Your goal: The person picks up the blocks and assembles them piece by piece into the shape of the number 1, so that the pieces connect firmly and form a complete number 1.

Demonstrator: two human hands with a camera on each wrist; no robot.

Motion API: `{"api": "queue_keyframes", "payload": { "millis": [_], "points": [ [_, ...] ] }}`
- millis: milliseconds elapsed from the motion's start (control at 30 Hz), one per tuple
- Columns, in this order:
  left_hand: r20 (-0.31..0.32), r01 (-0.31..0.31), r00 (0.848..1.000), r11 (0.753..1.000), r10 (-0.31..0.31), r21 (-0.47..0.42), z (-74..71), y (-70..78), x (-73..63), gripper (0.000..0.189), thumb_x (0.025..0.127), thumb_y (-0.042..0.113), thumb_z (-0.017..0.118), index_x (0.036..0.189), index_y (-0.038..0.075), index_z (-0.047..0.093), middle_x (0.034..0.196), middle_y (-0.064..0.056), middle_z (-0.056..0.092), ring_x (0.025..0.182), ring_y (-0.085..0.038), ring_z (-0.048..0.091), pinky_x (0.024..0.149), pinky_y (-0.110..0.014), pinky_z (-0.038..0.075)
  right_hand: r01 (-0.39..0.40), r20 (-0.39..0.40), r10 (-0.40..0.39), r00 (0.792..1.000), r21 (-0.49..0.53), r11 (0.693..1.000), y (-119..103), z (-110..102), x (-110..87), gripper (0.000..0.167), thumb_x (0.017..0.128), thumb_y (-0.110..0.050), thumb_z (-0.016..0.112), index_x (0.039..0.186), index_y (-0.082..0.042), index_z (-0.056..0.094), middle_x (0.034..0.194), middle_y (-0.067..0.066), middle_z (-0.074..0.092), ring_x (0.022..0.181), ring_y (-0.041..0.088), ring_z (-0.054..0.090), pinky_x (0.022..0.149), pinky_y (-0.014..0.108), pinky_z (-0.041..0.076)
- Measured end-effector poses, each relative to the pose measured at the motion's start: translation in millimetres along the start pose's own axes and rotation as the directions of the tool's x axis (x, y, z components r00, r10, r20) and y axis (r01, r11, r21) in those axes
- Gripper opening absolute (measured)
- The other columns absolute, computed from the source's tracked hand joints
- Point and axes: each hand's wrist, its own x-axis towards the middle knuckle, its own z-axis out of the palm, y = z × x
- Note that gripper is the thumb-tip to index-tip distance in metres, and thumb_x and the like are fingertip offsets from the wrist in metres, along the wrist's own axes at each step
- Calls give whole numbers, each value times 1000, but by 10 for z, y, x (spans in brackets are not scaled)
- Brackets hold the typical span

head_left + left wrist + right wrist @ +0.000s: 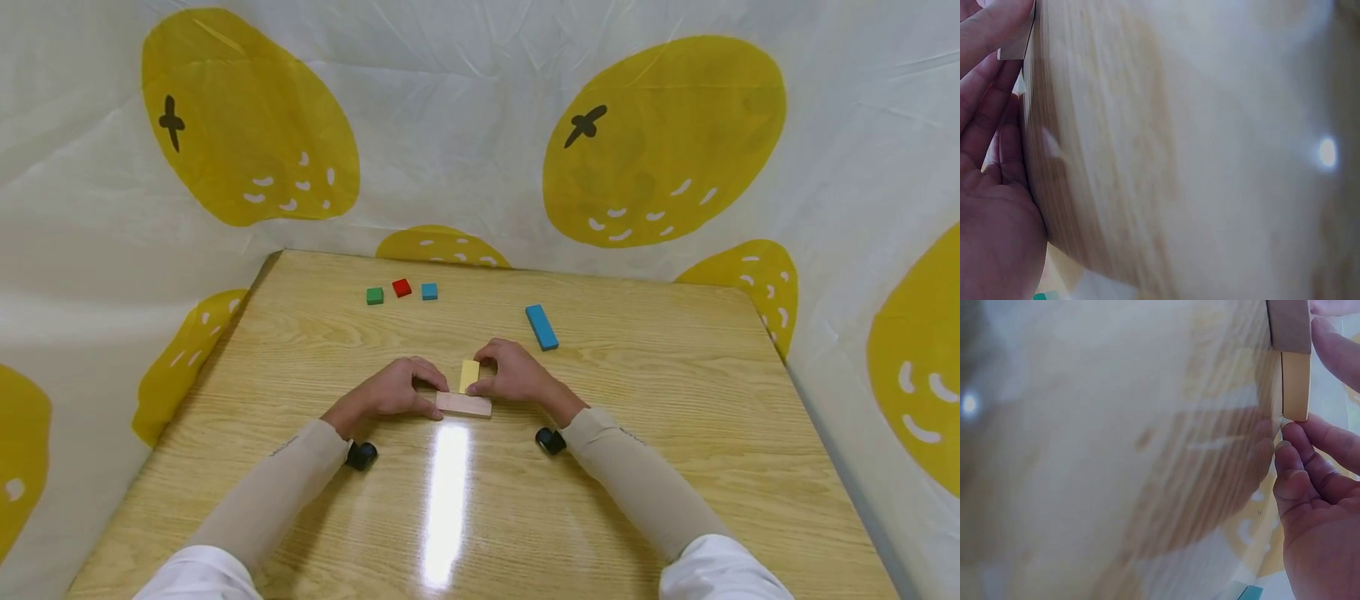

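Near the middle of the table, a plain wooden block [463,405] lies crosswise. My left hand [390,387] pinches its left end between thumb and fingers; the left wrist view shows a corner of this block [1015,51] beside the thumb. Just beyond it is a yellow block [469,377], its near end at the plain block's far side. My right hand [517,373] holds the yellow block from the right, thumb at the near corner and fingertips at the far one. In the right wrist view the yellow block [1296,386] adjoins the plain one [1291,325].
Farther back on the wooden table [637,400] lie a green block [375,296], a red block [402,287] and a small blue block [429,292]. A long blue block [542,327] lies beyond my right hand. Fruit-patterned cloth [450,125] hangs behind the table.
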Motion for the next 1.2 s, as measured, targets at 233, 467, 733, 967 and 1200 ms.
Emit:
{"api": "queue_keyframes", "payload": {
  "millis": [233, 467, 733, 967, 1200],
  "points": [
    [-1, -14, 1000, 1000, 14, 9, -4, -10, 4, 29, 79, 33, 93, 105, 27, 82, 123, 4, 73, 124, -21, 60, 115, -51, 44, -9, -2, 9, 1000, 10, 1000, -36, -15, -12, 53, 83, -37, 89, 120, -2, 73, 110, 9, 69, 98, 21, 61, 91, 37, 53],
    [2, -8, 1000, 1000, 8, 5, -4, -23, 14, 28, 79, 33, 92, 105, 29, 81, 123, 5, 72, 125, -21, 59, 117, -51, 42, -26, 5, 26, 1000, 23, 999, -48, -16, -7, 51, 83, -37, 89, 119, -3, 74, 109, 8, 69, 97, 20, 60, 90, 36, 52],
    [1, -11, 1000, 1000, 11, 1, 0, -28, 11, 28, 79, 34, 92, 105, 28, 81, 123, 5, 72, 124, -20, 59, 116, -51, 43, -51, 13, 50, 999, 64, 997, -26, -27, -18, 60, 83, -37, 89, 129, -4, 70, 119, 10, 69, 104, 22, 61, 95, 39, 52],
    [-1, -17, 1000, 1000, 17, -2, 1, -39, 13, 28, 79, 34, 93, 104, 29, 81, 122, 5, 72, 123, -20, 59, 115, -50, 43, -46, -2, 46, 999, 61, 997, 26, -127, -25, 62, 84, -35, 89, 132, -4, 67, 122, 11, 69, 107, 25, 61, 96, 42, 53],
    [-4, -20, 1000, 1000, 20, -3, 3, -18, 0, 29, 79, 32, 93, 105, 26, 82, 123, 3, 72, 124, -21, 60, 115, -51, 43, -53, -9, 54, 999, 78, 996, 147, -314, -27, 64, 86, -30, 87, 139, -3, 63, 132, 15, 66, 113, 31, 58, 99, 47, 51]
  ]
}}
